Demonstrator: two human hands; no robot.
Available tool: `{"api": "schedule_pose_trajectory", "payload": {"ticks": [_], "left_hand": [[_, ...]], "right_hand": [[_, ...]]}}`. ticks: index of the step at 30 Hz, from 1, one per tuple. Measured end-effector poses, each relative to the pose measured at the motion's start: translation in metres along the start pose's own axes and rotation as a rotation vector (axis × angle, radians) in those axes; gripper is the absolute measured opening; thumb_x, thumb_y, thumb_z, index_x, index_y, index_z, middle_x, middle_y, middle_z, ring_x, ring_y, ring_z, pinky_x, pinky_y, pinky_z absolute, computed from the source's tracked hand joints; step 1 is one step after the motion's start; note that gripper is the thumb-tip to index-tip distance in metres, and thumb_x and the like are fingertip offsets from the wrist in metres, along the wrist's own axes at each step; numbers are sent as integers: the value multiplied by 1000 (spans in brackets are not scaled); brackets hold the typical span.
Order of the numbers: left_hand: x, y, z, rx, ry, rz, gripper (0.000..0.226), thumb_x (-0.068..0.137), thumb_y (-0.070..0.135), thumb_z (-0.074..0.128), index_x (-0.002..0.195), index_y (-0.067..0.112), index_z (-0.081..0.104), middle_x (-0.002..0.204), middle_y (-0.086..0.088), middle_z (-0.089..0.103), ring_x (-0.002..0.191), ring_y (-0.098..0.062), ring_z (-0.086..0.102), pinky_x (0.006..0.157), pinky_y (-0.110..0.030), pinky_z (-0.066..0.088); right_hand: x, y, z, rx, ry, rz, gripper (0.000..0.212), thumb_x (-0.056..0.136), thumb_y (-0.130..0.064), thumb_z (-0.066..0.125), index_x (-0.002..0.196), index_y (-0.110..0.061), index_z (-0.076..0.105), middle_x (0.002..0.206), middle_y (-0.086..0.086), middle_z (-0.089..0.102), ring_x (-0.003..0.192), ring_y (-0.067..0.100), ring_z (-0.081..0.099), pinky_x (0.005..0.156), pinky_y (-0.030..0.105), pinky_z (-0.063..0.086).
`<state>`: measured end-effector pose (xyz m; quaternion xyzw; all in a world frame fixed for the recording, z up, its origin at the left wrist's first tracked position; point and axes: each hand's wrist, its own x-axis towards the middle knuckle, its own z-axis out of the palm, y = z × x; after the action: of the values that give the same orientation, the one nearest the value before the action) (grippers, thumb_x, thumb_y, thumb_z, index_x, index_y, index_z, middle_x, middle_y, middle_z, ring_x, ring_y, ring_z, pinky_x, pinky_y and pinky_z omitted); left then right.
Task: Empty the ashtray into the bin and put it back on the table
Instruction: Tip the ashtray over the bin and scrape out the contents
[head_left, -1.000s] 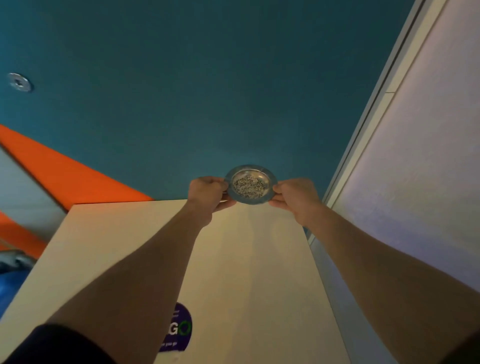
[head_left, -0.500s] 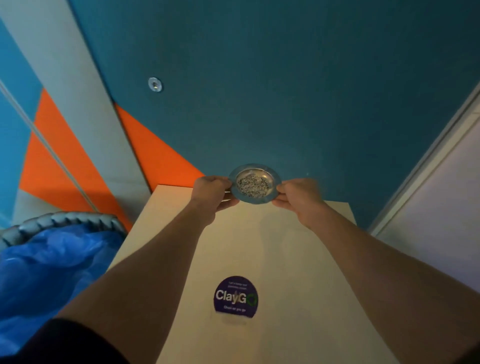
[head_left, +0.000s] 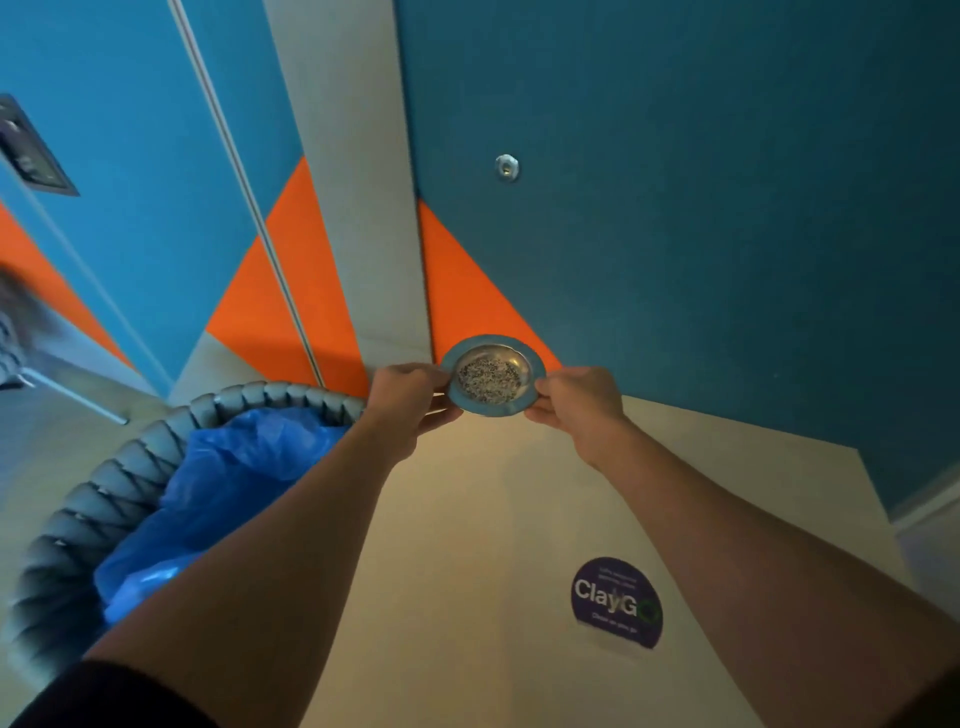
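A small round metal ashtray (head_left: 492, 375) with grey speckled ash in its bowl is held level above the far edge of the pale table (head_left: 467, 545). My left hand (head_left: 410, 395) pinches its left rim and my right hand (head_left: 574, 402) pinches its right rim. The bin (head_left: 104, 499), a grey woven basket lined with a blue plastic bag (head_left: 223, 488), stands on the floor to the left of the table, below and left of the ashtray.
A round purple sticker (head_left: 617, 603) lies on the table near my right forearm. A teal wall with a metal stud (head_left: 507, 167) rises behind the table. Blue and orange panels stand behind the bin.
The view has swung left: the bin has come into sight and the table has shifted right. Both hands keep hold of the ashtray, now over the table's far left part.
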<state>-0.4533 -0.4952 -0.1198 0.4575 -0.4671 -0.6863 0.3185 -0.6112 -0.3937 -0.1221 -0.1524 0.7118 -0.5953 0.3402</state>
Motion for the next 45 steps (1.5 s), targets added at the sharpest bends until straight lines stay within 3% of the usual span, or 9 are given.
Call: {"api": "schedule_pose_trajectory", "payload": {"ticks": [4,8,13,17,20,24,28,34,45], "left_hand": [[8,2,-55,-31,48,-18,9,92,4,57,98,-1,64,79,-12,71,60,-18,71,49,-26,56],[17,1,-109,-24,63,-32,15,93,7,57,104,-2,63,79,-10,72,67,-19,71,60,-33,59],[30,-5,-171,-37,156,-54,10,93,5,58,94,0,66,78,-10,73,64,-19,72,53,-28,58],[44,-18,-220,-23,210,-77,9,92,5,59,91,4,67,72,-6,76,62,-16,73,52,-26,57],[54,-30,-252,-30,250,-102,7,91,5,60,94,4,67,71,-5,77,62,-15,74,52,-27,57],[67,-52,-291,-28,303,-129,7,91,6,62,92,5,68,70,-4,77,64,-16,74,55,-28,58],[78,-76,-323,-53,352,-149,8,91,6,63,89,5,70,72,-6,77,67,-17,75,55,-28,59],[99,-108,-352,-76,428,-190,9,91,6,62,89,4,70,75,-10,77,71,-20,75,57,-31,60],[128,-154,-371,-84,441,-177,5,91,2,62,90,2,67,75,-11,74,71,-22,75,57,-30,60]], "right_hand": [[-9,7,54,-42,-28,5,17,82,2,60,72,-10,65,91,16,73,60,20,72,58,30,60],[-15,19,107,-66,-88,19,17,84,1,60,75,-12,66,91,16,73,58,19,72,54,28,59],[-18,40,170,-97,-171,39,12,87,-4,62,98,-6,67,90,13,72,61,19,73,67,35,63],[-24,57,216,-150,-260,36,12,88,-13,64,80,-21,61,83,8,73,66,19,73,68,34,62],[-25,70,241,-263,-277,-17,7,89,-28,62,82,-26,62,80,-1,71,73,16,71,70,35,60],[-15,96,265,-528,-322,-170,25,92,-42,52,105,-22,61,109,-1,67,83,9,57,69,26,42],[-5,129,283,-748,-446,-273,46,93,-49,47,130,-21,52,132,5,60,114,25,60,98,41,47],[5,180,288,-1067,-578,-460,43,91,-49,51,123,-21,57,126,4,64,117,25,55,100,43,46],[21,254,282,-1311,-619,-728,38,91,-55,43,105,-26,64,88,-5,72,85,17,63,96,40,43]]}}
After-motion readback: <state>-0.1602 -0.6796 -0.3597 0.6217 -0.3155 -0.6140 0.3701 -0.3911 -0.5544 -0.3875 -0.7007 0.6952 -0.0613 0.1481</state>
